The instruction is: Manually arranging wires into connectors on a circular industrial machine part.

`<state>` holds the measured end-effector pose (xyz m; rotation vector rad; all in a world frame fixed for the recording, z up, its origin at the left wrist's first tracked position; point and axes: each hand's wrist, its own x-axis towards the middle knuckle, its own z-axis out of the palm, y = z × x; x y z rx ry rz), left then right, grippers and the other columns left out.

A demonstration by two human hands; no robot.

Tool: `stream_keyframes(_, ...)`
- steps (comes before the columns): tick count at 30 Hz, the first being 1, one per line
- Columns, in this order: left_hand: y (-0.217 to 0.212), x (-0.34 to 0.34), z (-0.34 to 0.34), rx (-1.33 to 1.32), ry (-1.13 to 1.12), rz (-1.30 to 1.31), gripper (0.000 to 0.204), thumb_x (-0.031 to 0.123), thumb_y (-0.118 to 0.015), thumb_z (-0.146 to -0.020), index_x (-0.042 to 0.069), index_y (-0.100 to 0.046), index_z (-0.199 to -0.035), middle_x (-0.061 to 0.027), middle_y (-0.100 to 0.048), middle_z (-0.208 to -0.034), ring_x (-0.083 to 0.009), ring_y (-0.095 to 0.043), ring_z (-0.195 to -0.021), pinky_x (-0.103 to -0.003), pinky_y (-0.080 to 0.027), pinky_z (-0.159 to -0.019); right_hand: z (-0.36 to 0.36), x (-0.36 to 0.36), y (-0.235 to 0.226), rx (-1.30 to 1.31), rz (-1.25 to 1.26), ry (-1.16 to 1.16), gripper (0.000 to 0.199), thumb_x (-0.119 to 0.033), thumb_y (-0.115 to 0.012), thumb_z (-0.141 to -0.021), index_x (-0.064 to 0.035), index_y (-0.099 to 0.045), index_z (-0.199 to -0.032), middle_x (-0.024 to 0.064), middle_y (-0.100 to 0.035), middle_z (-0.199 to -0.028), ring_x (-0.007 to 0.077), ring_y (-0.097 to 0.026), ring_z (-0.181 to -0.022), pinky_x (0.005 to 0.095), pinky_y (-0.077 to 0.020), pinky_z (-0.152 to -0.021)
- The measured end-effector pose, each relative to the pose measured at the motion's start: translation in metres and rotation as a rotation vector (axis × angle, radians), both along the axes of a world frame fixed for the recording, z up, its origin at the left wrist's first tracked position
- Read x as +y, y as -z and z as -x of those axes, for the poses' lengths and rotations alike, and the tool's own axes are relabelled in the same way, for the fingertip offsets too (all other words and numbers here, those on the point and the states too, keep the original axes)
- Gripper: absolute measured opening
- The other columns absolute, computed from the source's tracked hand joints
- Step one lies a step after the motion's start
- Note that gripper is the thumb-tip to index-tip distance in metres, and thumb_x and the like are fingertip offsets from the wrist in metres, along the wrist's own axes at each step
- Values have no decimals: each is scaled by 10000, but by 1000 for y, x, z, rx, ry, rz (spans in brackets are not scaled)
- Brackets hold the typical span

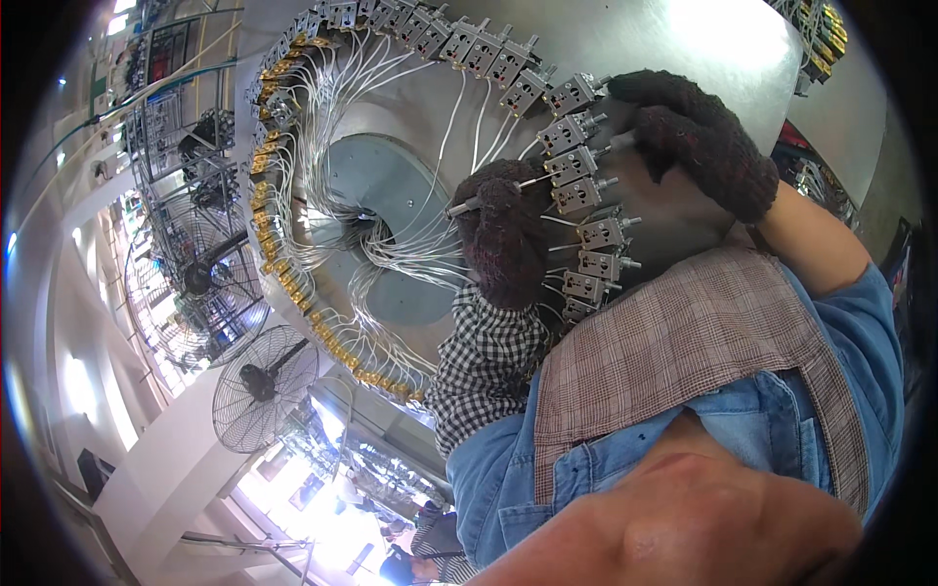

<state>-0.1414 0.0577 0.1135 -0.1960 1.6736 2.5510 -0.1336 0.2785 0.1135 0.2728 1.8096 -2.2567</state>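
Note:
My left hand, in a dark knitted glove, is closed round a slim screwdriver-like tool. Its thin shaft points right and meets the inner side of a small silver metal block. On the outer side of that row, my right hand, gloved alike, curls its fingers at the pin ends of the neighbouring metal blocks. A short grey stub shows at its fingertips; the exact grip is partly hidden. White wires run from the blocks to the middle of a round grey plate.
More silver blocks and brass-coloured terminals line the curved rim of the metal table. Further fittings lie at the upper right. Standing fans are at the left. A person is in the background below.

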Motion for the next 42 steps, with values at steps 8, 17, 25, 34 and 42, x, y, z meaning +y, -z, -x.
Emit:
stream_keyframes(8, -4, -1, -2, -23, 24, -49, 229, 175, -578, -862, -47, -558, -914, -90, -569, -862, -148, -555, -760, -243, -479, -676, 4, 11, -10, -210, -87, -123, 383, -332, -570, -880, -60, -599, -1147, 55, -622, -823, 100, -560, -647, 244, -466, -549)
stream_keyframes(17, 3, -5, -2, 50, 46, -15, 229, 162, -539, -884, -51, -546, -969, -138, -576, -933, -225, -585, -897, -340, -498, -842, 0, 6, -3, -168, -13, -48, 359, -308, -547, -905, -56, -590, -1158, 74, -630, -852, 114, -585, -684, 245, -477, -570)
stream_keyframes(25, 10, -8, -2, 10, 46, -189, 303, 227, -561, -899, -58, -540, -1003, -171, -601, -974, -257, -608, -913, -367, -503, -857, 5, 15, -14, -238, -50, -154, 392, -268, -551, -885, -74, -556, -1225, 81, -570, -1163, 136, -590, -896, 276, -515, -714)
stream_keyframes(34, 8, -7, -3, -5, 47, -158, 273, 230, -565, -898, -30, -551, -981, -150, -605, -957, -244, -604, -901, -361, -503, -840, 2, 18, 4, 15, -182, -210, 383, -285, -537, -900, -88, -558, -1228, 73, -615, -1056, 137, -592, -853, 266, -503, -695)
stream_keyframes(42, 7, -7, 2, 41, 133, -224, 243, 191, -557, -887, -41, -563, -957, -148, -605, -937, -240, -609, -874, -345, -512, -804, -1, 13, -4, 56, -147, -104, 370, -279, -526, -919, -80, -551, -1230, 89, -602, -1079, 145, -597, -842, 266, -508, -678)
